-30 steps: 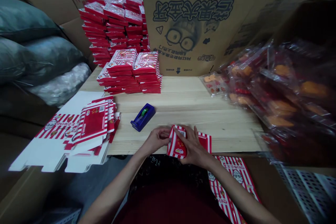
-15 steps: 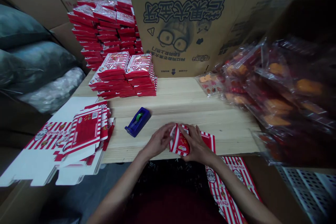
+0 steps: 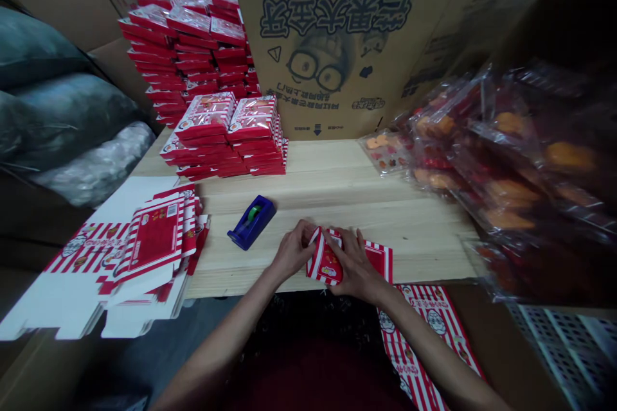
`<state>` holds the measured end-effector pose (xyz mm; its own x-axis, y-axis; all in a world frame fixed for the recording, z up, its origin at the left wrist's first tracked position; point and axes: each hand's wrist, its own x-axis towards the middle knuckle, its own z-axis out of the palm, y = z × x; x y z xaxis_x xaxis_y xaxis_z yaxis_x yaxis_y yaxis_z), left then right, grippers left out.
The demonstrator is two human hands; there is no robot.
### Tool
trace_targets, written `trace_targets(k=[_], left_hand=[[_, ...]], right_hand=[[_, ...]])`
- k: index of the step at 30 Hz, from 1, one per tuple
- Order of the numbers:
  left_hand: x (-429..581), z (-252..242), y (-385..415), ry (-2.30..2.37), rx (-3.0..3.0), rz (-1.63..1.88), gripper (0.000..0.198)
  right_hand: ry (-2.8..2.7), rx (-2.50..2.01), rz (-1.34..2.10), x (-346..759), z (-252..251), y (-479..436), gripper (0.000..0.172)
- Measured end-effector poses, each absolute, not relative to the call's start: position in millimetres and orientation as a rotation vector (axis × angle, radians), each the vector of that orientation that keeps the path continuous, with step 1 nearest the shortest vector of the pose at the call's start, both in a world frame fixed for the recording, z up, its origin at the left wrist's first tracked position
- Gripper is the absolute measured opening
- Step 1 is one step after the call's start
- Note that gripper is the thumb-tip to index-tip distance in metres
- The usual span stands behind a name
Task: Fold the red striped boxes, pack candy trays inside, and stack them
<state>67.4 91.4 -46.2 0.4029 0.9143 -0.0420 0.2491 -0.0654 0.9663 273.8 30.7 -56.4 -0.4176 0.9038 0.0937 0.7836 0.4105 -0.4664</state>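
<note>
Both my hands work a small red-and-white striped carton at the near edge of the wooden table. My left hand pinches the carton's left end flap, fingers closed on it. From the right, my right hand presses down on the carton, thumb and fingers curled round it. The carton is partly folded, and its right part lies flat under my right hand. A blue tape dispenser with a green roll sits just left of my left hand.
Stacks of finished red boxes stand at the table's back left, with taller stacks behind. Flat unfolded cartons lie at the left edge, another at my lap. Clear bags of snacks pile up on the right. A big printed cardboard box closes the back.
My hands have kept folding the carton in the same spot; my left fingers moved onto its end flap. The view shifted slightly to the right.
</note>
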Motion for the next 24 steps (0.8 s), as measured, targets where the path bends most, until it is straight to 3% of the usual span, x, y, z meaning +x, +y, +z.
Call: trace_targets(k=[8,16,24], left_hand=[[51,-46,118,0.974,1.486,0.777,0.038],[63,-51,99,1.209,1.658,0.868,0.006],[41,-62,117,1.375,1.46,1.055,0.023]], right_hand=[[-2.271,-1.463,0.576,289,-48,39,0.134],[-2.332,-1.487,0.445,281,-58,48,0.131],[-2.333,-1.605,0.457,301,-62,74,0.127]])
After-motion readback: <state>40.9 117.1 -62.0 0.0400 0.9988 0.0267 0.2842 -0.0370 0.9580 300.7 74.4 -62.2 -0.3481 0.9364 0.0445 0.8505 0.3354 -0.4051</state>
